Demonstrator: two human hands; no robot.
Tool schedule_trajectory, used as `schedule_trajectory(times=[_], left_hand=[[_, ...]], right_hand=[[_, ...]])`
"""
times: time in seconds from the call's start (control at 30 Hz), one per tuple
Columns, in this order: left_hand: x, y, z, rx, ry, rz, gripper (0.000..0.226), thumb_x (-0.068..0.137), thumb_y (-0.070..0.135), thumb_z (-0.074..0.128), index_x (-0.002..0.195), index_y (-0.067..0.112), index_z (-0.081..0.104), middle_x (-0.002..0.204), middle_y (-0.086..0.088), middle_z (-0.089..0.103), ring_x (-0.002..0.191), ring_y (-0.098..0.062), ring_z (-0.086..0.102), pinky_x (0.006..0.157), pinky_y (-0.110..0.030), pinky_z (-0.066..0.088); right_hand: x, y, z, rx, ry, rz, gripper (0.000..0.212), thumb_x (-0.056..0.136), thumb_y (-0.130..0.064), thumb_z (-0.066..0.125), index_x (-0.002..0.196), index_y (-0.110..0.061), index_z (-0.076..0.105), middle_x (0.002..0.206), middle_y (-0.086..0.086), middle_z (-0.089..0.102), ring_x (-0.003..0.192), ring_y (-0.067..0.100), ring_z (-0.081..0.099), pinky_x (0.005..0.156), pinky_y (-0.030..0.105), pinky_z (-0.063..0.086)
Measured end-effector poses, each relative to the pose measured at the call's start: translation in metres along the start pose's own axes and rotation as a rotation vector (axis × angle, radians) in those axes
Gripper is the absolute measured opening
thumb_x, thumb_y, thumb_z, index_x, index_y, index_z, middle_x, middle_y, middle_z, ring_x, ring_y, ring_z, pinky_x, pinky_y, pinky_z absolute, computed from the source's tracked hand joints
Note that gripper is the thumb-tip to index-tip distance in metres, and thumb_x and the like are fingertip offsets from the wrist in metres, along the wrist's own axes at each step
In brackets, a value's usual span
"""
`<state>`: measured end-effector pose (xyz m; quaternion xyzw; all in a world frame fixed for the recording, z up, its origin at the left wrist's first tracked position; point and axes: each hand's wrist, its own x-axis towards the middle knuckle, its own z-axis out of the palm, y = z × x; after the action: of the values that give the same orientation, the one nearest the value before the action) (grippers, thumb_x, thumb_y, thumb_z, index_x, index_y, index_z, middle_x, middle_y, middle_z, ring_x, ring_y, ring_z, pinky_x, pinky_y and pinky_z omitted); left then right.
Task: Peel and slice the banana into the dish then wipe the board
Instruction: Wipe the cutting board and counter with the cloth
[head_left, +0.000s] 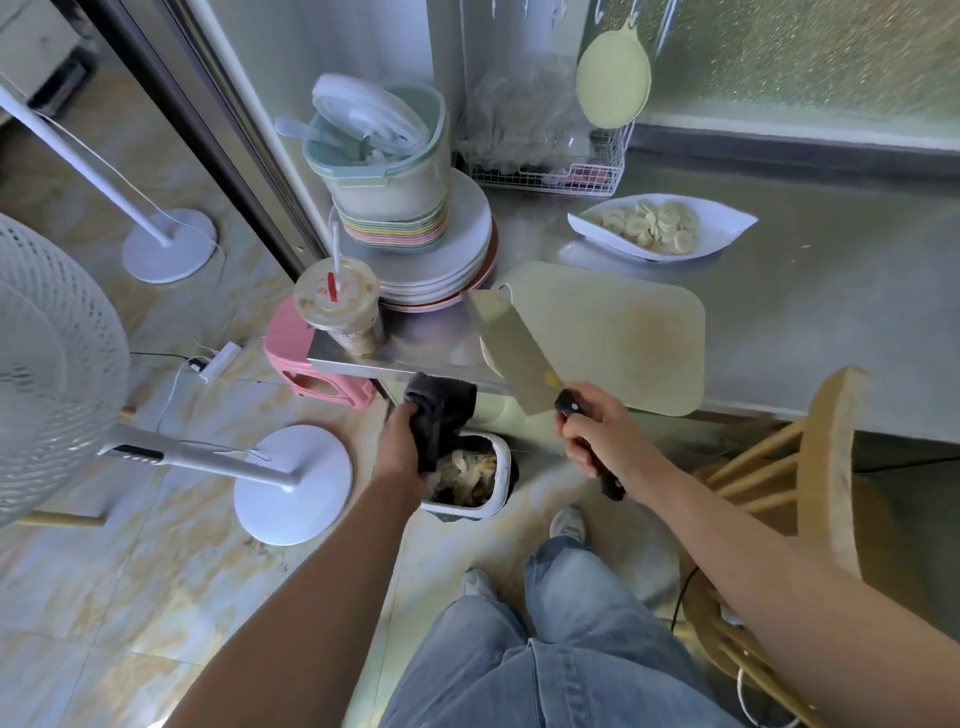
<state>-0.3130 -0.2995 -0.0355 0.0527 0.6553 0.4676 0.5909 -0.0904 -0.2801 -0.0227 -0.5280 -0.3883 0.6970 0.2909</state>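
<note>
A white boat-shaped dish at the back of the steel counter holds several banana slices. The pale cutting board lies near the counter's front edge and overhangs it slightly. My right hand grips the black handle of a cleaver, whose blade points up and left over the board's left end. My left hand clutches a dark cloth just below the counter edge, above a small white waste bin that holds scraps.
Stacked plates with a tub of utensils stand at the counter's left. A lidded drink cup sits at the corner. A wire basket is at the back. A wooden chair stands right, fan stands left, a pink stool beneath.
</note>
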Motion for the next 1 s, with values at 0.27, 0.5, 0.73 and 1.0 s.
schedule_trajectory(times=[0.27,0.5,0.73,1.0], left_hand=[[0.003,0.011,0.078,-0.040,-0.456,0.006,0.032,0.096,0.043,0.048,0.108,0.016,0.061,0.088,-0.001,0.072,0.060,-0.012,0.066,0.046,-0.018,0.045],[0.029,0.015,0.174,0.101,-0.432,0.013,0.021,0.089,0.019,0.064,0.110,0.014,0.064,0.100,-0.010,0.071,0.081,-0.022,0.069,0.065,-0.030,0.054],[0.047,0.010,0.277,0.237,-0.438,-0.005,0.013,0.090,0.019,0.063,0.102,0.017,0.067,0.102,-0.013,0.070,0.091,-0.030,0.065,0.085,-0.043,0.052],[0.061,0.003,0.343,0.287,-0.394,-0.041,0.009,0.093,0.020,0.059,0.097,0.023,0.066,0.097,-0.006,0.071,0.086,-0.022,0.067,0.074,-0.033,0.054]], right_hand=[[0.015,-0.048,-0.066,0.126,0.414,-0.133,0.031,0.086,0.001,0.055,0.114,-0.009,0.048,0.065,0.010,0.049,0.040,0.013,0.035,0.036,0.022,0.029],[0.043,-0.075,-0.166,0.115,0.685,-0.009,0.017,0.088,0.002,0.044,0.103,-0.004,0.050,0.082,0.013,0.064,0.036,0.012,0.040,0.039,0.022,0.036],[0.064,-0.080,-0.284,-0.121,1.016,0.060,0.012,0.081,-0.009,0.058,0.073,-0.013,0.050,0.061,0.007,0.044,0.052,0.021,0.040,0.053,0.027,0.035],[0.067,-0.048,-0.367,-0.166,1.265,0.214,0.028,0.083,-0.016,0.062,0.110,-0.005,0.062,0.097,0.011,0.062,0.089,0.031,0.060,0.071,0.033,0.045]])
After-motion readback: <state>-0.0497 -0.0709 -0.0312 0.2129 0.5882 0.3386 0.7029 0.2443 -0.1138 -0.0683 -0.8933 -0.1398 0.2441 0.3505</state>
